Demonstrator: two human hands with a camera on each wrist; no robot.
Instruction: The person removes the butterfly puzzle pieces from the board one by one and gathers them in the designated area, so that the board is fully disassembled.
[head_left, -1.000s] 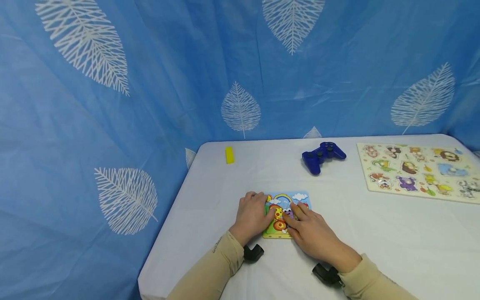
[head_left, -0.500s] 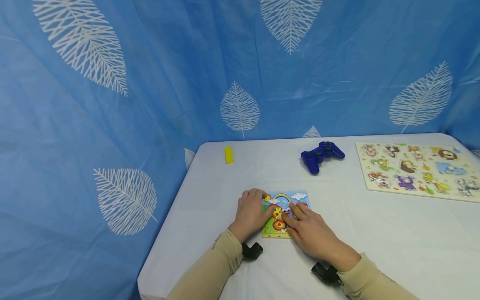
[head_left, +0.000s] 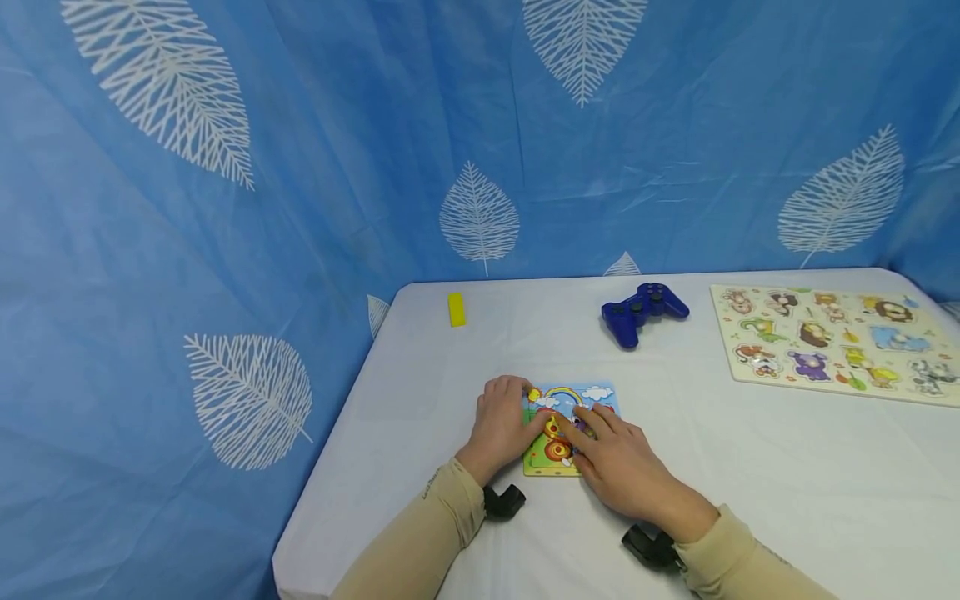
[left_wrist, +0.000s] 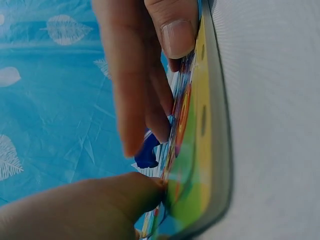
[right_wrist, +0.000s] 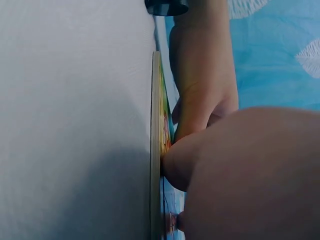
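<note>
Blue leaf-printed cloth (head_left: 337,167) hangs behind a white-covered table (head_left: 420,392); a flat, colourful cartoon-picture board (head_left: 562,402) lies on the near side.
The left hand (head_left: 501,423) bends over the board's left edge, thumb on its face; whether it grips, I cannot tell. The right hand (head_left: 628,467), fingers loosely spread, touches its right half. A dark-blue game controller (head_left: 643,313) lies farther off.

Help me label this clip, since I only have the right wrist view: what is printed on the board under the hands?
Observer: The board shows a rainbow near its far edge.
Operator: What lies beyond it?
Observer: A blue game controller, farther back and a bit to the right.
Operator: And at the far right of the table?
Observer: A puzzle with animal pictures, larger than the board.
</note>
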